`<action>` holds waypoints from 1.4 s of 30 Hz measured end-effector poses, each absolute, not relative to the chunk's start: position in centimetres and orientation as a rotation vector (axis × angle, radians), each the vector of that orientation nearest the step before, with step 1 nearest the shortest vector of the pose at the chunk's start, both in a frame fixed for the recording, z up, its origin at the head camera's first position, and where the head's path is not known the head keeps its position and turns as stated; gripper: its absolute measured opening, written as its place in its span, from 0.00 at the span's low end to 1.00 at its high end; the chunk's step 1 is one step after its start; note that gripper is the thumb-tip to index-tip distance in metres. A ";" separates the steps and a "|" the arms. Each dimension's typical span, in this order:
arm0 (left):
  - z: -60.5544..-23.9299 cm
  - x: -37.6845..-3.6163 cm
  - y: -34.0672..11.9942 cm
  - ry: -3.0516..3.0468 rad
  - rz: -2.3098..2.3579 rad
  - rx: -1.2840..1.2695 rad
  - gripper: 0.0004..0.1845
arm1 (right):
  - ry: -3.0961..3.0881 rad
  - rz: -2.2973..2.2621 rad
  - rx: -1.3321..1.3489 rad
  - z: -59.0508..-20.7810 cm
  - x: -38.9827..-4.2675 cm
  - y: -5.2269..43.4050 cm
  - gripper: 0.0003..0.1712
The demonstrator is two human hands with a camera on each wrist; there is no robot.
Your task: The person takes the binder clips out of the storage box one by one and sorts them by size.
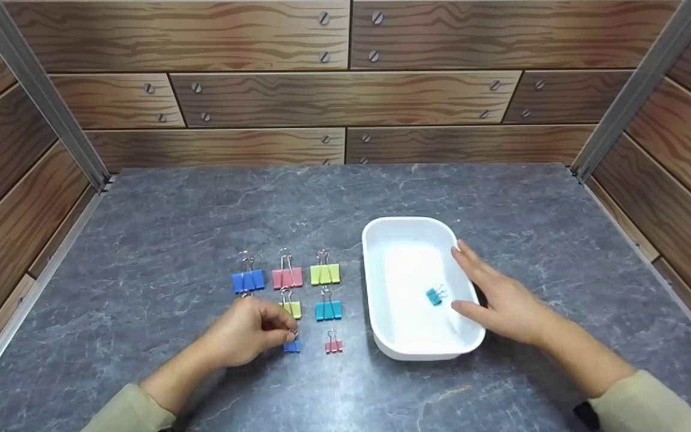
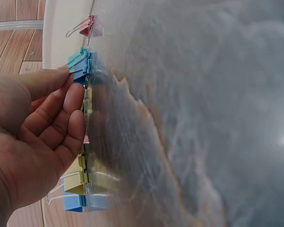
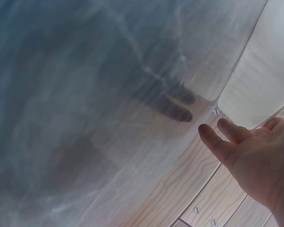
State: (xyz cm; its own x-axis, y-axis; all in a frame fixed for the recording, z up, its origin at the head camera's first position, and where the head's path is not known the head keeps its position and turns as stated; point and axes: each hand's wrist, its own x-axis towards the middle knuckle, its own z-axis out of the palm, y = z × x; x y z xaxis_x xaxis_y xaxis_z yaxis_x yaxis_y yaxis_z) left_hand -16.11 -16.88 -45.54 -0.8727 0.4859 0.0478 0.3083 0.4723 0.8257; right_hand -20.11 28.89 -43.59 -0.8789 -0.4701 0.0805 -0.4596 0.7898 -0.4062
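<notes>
My left hand (image 1: 243, 333) pinches the wire handles of a small blue binder clip (image 1: 292, 347) between thumb and forefinger; the clip's body is at the tabletop. In the left wrist view, the small blue clip (image 2: 80, 75) overlaps a teal one. On the right, my right hand (image 1: 501, 303) rests with extended fingers against the rim of a white plastic tub (image 1: 375, 300). Inside the tub lies one small teal binder clip (image 1: 434, 296). Beside the left hand's clip stands a small pink binder clip (image 1: 333, 346).
Behind stand a large blue clip (image 1: 248, 280), a large pink clip (image 1: 287, 278) and a large yellow-green clip (image 1: 325, 274). In front of them are a medium yellow-green clip (image 1: 291, 309) and a medium teal clip (image 1: 328, 309). Another clip is mostly hidden by the left hand.
</notes>
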 end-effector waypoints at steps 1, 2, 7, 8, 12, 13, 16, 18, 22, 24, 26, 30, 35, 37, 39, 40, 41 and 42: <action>-45.6 -16.1 -16.9 2.527 1.351 0.687 0.02 | 2.948 -0.658 -0.767 -43.6 -20.1 28.9 0.50; -45.6 -16.1 -16.9 2.530 1.347 0.685 0.02 | 2.948 -0.659 -0.768 -43.6 -20.1 28.9 0.50; -45.7 -16.1 -16.8 2.542 1.338 0.692 0.02 | 2.950 -0.665 -0.782 -43.6 -20.1 28.9 0.50; -45.7 -16.1 -16.8 2.545 1.337 0.695 0.02 | 2.952 -0.666 -0.785 -43.6 -20.1 28.9 0.50; -45.8 -16.1 -16.8 2.546 1.357 0.704 0.02 | 2.960 -0.671 -0.796 -43.7 -20.0 28.9 0.50; -45.8 -16.1 -16.7 2.546 1.364 0.706 0.02 | 2.962 -0.673 -0.799 -43.7 -20.0 29.0 0.50; -45.7 -16.1 -16.7 2.540 1.381 0.708 0.02 | 2.967 -0.675 -0.801 -43.7 -20.0 29.0 0.50; -45.6 -16.1 -16.7 2.535 1.389 0.703 0.02 | 2.969 -0.676 -0.800 -43.7 -20.0 29.1 0.50; -45.0 -16.0 -16.7 2.560 1.375 0.680 0.03 | 2.969 -0.678 -0.798 -43.7 -19.9 29.1 0.50; -44.4 -15.9 -16.7 2.590 1.359 0.652 0.03 | 2.966 -0.682 -0.796 -43.7 -19.9 29.0 0.50; -43.8 -15.8 -16.7 2.616 1.344 0.635 0.03 | 2.963 -0.685 -0.793 -43.7 -20.0 29.0 0.50; -42.2 -15.8 -16.4 2.648 1.331 0.637 0.03 | 2.957 -0.691 -0.796 -43.7 -20.0 28.8 0.50; -40.0 -16.3 -14.9 2.629 1.340 0.725 0.03 | 2.956 -0.688 -0.795 -43.6 -20.0 28.8 0.50; -39.0 -16.7 -13.9 2.608 1.346 0.772 0.03 | 2.957 -0.688 -0.794 -43.6 -20.0 28.8 0.50; -38.2 -17.2 -12.7 2.596 1.341 0.833 0.03 | 2.958 -0.689 -0.797 -43.6 -20.0 28.8 0.50; -37.8 -17.5 -12.0 2.590 1.337 0.863 0.03 | 2.957 -0.690 -0.797 -43.6 -20.0 28.8 0.50; -37.4 -17.7 -11.3 2.587 1.330 0.894 0.03 | 2.955 -0.691 -0.797 -43.6 -20.0 28.8 0.50; -37.0 -18.0 -10.5 2.581 1.325 0.925 0.04 | 2.954 -0.692 -0.796 -43.6 -20.0 28.8 0.50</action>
